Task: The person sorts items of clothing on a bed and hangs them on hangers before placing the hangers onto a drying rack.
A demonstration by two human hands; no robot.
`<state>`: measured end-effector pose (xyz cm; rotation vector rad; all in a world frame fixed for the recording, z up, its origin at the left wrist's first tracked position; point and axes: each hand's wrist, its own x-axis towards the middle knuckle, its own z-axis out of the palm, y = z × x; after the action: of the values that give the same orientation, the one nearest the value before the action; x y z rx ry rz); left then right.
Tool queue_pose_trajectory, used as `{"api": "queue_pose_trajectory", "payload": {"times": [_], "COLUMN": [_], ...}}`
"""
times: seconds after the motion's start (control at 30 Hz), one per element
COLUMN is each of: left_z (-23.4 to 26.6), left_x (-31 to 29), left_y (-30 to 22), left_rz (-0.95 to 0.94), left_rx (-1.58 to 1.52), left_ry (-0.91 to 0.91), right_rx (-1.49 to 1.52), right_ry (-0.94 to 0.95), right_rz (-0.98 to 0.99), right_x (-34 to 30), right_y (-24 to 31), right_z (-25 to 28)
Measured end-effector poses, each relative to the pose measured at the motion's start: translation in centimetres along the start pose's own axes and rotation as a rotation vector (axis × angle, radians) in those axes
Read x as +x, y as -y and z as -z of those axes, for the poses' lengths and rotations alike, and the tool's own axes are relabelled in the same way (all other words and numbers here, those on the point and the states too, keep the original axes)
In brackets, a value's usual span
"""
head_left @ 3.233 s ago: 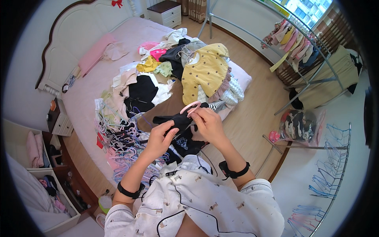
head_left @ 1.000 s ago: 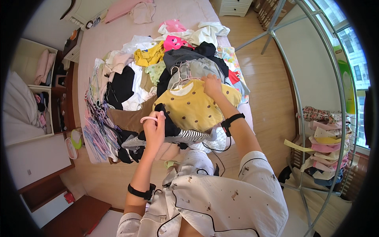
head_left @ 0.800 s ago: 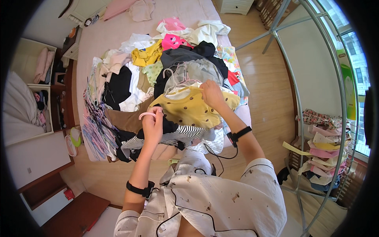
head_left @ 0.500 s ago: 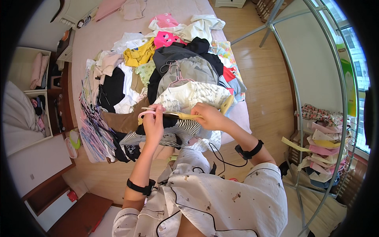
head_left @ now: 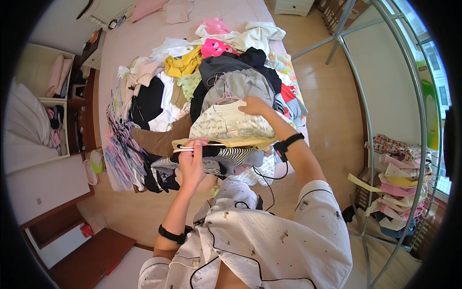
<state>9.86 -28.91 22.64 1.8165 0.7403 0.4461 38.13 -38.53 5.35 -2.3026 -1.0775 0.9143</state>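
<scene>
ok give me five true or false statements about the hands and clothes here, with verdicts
1. The left hand holds a pale pink hanger. True.
2. Small clothes hang on the metal rack. True.
3. The right hand touches the metal rack. False: it is at the white patterned top.
4. The mustard garment lies left of the hot pink garment. True.
5. The tangle of hangers lies on the floor. False: it lies on the bed.
</scene>
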Motion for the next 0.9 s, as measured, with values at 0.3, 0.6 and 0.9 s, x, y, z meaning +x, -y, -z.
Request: {"api": "queue_pose_trajectory", "payload": {"times": [0.3,0.6,0.9], "left_z": [1.7,2.7,0.8], "left_x": [-5.3,-14.7,-25.1], "left_y": [-0.6,-5.3,-10.1], "left_rz": [-0.069,-0.145,-0.207], "left_rx": [-0.079,-0.244,-0.372], "left_ry": [-0.008,0.258,0.500], "right_rx": [0.388,0.505,0.891], "right_ry": [-0.126,-0.387,-0.436], "right_rz": [0.225,0.149,0.042], "right_x": [-19.5,-34.6,-50.6], "right_y": [8.8,15.5,16.3], "right_z": [-4.1,-9.5,-13.1]}}
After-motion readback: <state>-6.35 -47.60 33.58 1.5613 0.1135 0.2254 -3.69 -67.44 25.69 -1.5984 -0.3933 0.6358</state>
